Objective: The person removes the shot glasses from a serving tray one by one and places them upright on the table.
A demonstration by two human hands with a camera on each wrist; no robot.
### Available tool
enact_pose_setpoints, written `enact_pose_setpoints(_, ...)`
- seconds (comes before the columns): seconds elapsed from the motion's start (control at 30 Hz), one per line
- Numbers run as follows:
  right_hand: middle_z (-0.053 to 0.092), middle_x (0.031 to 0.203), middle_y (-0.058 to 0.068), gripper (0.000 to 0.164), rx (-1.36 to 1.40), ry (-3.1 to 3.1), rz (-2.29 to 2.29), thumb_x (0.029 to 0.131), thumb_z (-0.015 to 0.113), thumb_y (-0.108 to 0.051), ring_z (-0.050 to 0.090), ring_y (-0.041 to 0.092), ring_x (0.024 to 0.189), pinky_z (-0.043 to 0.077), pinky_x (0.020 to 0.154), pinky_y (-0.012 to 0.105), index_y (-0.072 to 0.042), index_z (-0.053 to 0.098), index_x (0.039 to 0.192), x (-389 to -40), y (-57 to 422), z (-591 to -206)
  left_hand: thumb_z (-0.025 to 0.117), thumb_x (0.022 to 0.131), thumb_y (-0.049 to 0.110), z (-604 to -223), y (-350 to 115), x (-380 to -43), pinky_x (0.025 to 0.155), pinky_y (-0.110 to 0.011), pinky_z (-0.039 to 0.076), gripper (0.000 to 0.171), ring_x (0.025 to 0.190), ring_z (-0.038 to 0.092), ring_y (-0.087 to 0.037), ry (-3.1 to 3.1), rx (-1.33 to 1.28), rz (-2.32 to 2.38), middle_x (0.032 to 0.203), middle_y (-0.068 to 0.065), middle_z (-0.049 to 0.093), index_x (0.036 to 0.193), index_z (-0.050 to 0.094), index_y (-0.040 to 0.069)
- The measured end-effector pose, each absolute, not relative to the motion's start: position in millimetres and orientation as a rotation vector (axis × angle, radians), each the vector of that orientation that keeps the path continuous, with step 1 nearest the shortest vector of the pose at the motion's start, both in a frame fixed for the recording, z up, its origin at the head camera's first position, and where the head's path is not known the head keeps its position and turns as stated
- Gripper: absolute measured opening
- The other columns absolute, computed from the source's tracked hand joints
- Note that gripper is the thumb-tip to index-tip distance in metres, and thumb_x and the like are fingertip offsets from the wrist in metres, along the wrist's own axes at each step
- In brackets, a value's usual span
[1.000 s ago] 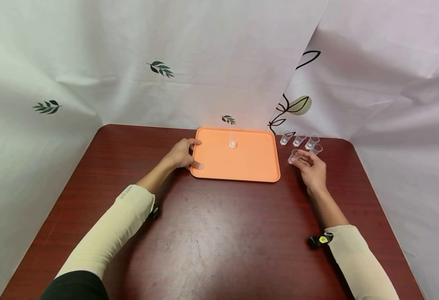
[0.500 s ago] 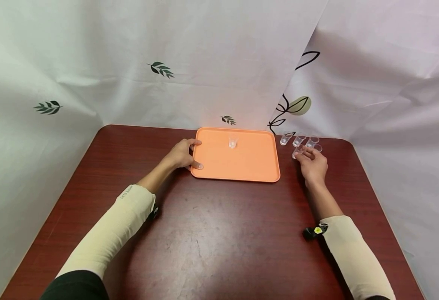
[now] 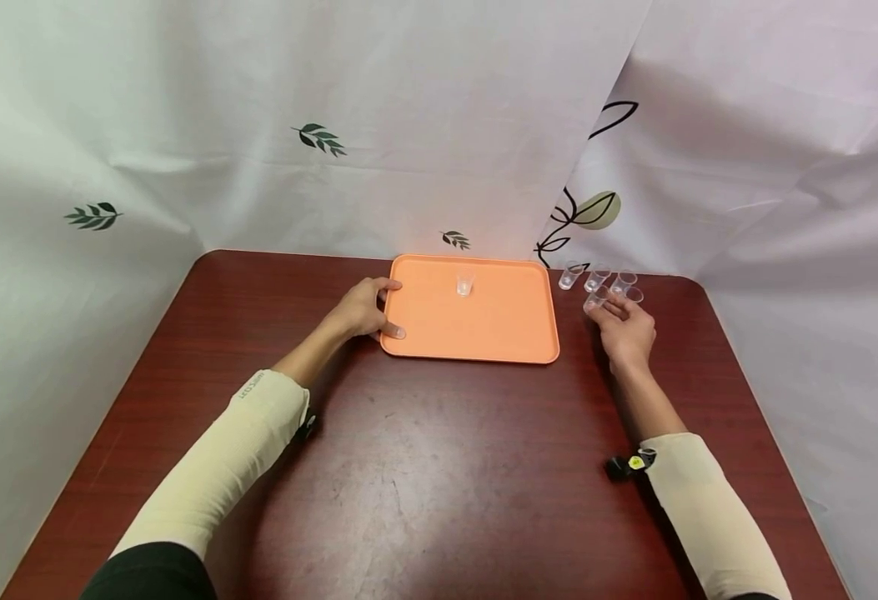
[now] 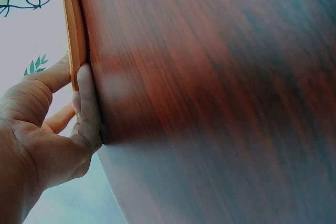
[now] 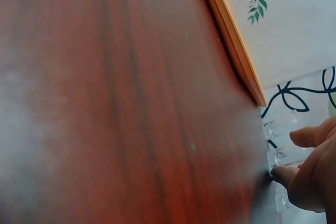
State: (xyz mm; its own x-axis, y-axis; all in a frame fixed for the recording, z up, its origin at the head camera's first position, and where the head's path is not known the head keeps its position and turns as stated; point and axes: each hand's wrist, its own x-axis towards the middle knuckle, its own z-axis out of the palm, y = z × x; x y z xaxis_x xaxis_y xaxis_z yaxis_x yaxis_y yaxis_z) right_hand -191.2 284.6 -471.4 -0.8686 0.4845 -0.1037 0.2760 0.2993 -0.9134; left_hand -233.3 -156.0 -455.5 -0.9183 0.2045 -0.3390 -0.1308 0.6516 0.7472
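Note:
An orange tray [image 3: 476, 333] lies flat at the back of the dark red-brown table, with one small clear plastic cup [image 3: 464, 286] upright on it. My left hand [image 3: 362, 308] grips the tray's left edge, thumb on top; the left wrist view shows fingers [image 4: 89, 100] along the tray's outer side. To the right of the tray, my right hand [image 3: 629, 335] pinches another clear cup [image 3: 596, 297] between thumb and fingers, in front of a group of clear cups [image 3: 571, 276]. My fingers partly cover a cup [image 3: 635, 295] at the group's right.
A white cloth [image 3: 439, 167] with printed leaves hangs behind and beside the table [image 3: 423, 467]. The group of cups stands near the table's back right corner, beside the tray's right edge.
My right hand has moved slightly back and right, carrying its cup from in front of the group to right beside the others. My left hand and the tray stay in place.

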Motion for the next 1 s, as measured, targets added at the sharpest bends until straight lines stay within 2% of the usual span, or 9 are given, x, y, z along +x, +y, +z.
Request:
enact_pose_setpoints(0.3,0.076,0.148,0.012,0.053,-0.712,-2.425,1.605,0.1,0.085,-0.024,0.073,-0.005,0.114,0.06,0.106,0.016,-0.011,0.073,0.15,-177.6,283.9,-467.3,0.1,0.085,0.002,-456.1,-156.0,-234.9,0.067,-0.033,0.07,0.095,0.092,0.068,-0.028,2.484,0.067,1.16,0.146,-0.022,0.05,0.167,0.053,0.012)
enact_pose_setpoints(0.43,0.077,0.146,0.011,0.051,-0.693,-2.443,1.603,0.1,0.087,-0.024,0.071,-0.01,0.108,0.059,0.104,0.013,-0.012,0.075,0.148,-173.1,278.3,-465.8,0.1,0.085,0.003,-456.3,-156.9,-235.6,0.066,-0.033,0.07,0.095,0.094,0.068,-0.029,2.49,0.064,1.151,0.146,-0.021,0.05,0.167,0.053,0.013)
enact_pose_setpoints(0.57,0.082,0.138,0.007,0.049,-0.654,-2.435,1.623,0.099,0.089,-0.022,0.07,-0.016,0.097,0.058,0.098,0.008,-0.01,0.078,0.145,-170.3,271.0,-463.7,0.1,0.085,0.003,-456.9,-157.7,-236.4,0.066,-0.033,0.07,0.095,0.092,0.068,-0.03,2.491,0.07,1.148,0.146,-0.021,0.05,0.167,0.053,0.013)
enact_pose_setpoints(0.7,0.086,0.121,-0.005,0.048,-0.585,-2.391,1.695,0.099,0.089,-0.017,0.07,-0.016,0.091,0.058,0.09,0.005,-0.003,0.077,0.143,-169.7,261.8,-462.1,0.1,0.085,0.003,-456.6,-158.2,-235.6,0.066,-0.033,0.07,0.095,0.092,0.068,-0.029,2.488,0.069,1.15,0.147,-0.022,0.05,0.167,0.053,0.013)
enact_pose_setpoints(0.8,0.083,0.107,-0.013,0.046,-0.537,-2.344,1.746,0.099,0.088,-0.014,0.072,-0.015,0.09,0.059,0.086,0.005,0.001,0.077,0.141,-170.7,253.3,-461.2,0.099,0.085,0.003,-456.9,-157.7,-235.0,0.066,-0.033,0.07,0.095,0.091,0.068,-0.028,2.486,0.072,1.154,0.146,-0.022,0.05,0.167,0.052,0.012)
enact_pose_setpoints(1.0,0.083,0.101,-0.012,0.041,-0.455,-2.28,1.845,0.098,0.087,-0.009,0.075,-0.01,0.089,0.062,0.083,0.008,0.005,0.078,0.136,-178.8,234.8,-461.1,0.1,0.085,0.002,-456.8,-156.6,-234.1,0.066,-0.033,0.07,0.095,0.09,0.068,-0.028,2.482,0.067,1.162,0.146,-0.022,0.049,0.167,0.053,0.012)
